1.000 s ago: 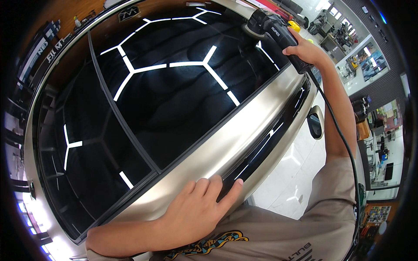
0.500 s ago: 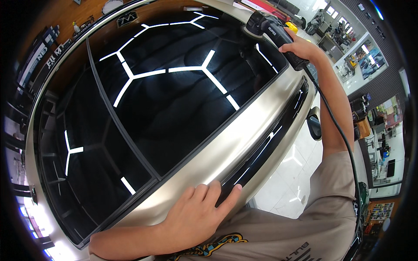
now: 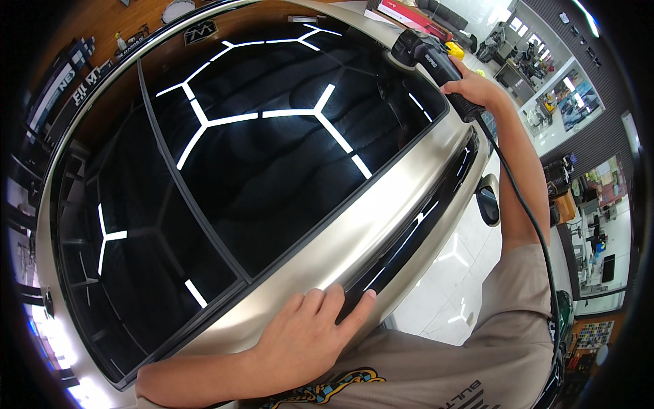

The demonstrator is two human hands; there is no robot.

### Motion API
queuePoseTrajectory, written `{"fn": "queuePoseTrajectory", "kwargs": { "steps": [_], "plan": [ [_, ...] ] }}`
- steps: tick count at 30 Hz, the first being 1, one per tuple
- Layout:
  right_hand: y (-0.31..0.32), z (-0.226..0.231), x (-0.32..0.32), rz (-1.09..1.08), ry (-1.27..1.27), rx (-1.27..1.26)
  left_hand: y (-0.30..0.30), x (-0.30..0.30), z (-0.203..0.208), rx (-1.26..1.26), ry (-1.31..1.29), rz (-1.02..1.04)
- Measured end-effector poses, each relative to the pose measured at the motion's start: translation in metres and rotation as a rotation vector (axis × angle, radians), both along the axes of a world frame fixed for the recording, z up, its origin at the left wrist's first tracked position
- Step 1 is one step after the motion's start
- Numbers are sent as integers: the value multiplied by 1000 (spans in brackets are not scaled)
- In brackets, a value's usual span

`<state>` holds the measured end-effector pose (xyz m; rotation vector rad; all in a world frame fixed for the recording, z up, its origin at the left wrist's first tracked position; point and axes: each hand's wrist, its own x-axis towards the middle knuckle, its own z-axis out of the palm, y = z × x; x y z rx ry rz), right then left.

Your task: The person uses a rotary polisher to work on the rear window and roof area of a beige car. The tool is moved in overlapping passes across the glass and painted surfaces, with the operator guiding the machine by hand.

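Head view: the right hand [image 3: 477, 90] grips the polisher [image 3: 439, 68] at the glass roof's [image 3: 272, 177] far right corner; the left hand [image 3: 300, 334], loosely spread, appears to rest on the car's [image 3: 340, 249] near edge. Light, level pressure should suit that rim, with the cord [image 3: 516, 187] held aside; leftward the glass gives room.

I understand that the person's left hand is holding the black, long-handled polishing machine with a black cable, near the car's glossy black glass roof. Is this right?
Not the left hand: the head view shows the right hand holding the black, long-handled polishing machine with a black cable, near the car's glossy black glass roof.
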<state>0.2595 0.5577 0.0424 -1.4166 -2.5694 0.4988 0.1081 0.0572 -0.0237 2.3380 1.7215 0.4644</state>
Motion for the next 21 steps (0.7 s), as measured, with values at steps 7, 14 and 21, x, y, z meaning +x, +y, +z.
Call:
{"fn": "queuePoseTrajectory", "kwargs": {
  "steps": [7, 14, 21],
  "plan": [
    [3, 2, 3, 4, -14, 33, 1, 0, 2, 9, 6, -6],
    [-6, 5, -3, 2, -28, 13, 1, 4, 4, -23, 3, 4],
    [-9, 6, -1, 36, -6, 34, 2, 6, 6, -27, -30, 12]
  ]
}}
